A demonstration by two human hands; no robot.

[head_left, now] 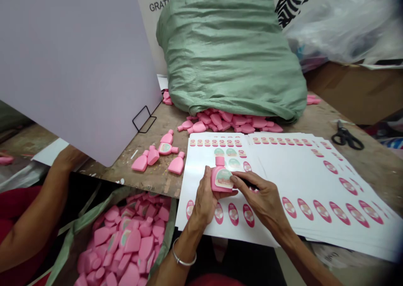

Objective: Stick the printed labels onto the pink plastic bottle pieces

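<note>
The left hand (204, 195) clenches a pink plastic bottle (215, 179) just above a sheet of printed oval labels (195, 170), while the right hand (261, 200) rests its fingers on the edge of the oval label (224, 180) on the bottle's face, though whether they grip it is hard to tell. Uneven pressure could crease that label or leave it crooked, and a slip could drop the bottle onto the sheet.
</note>
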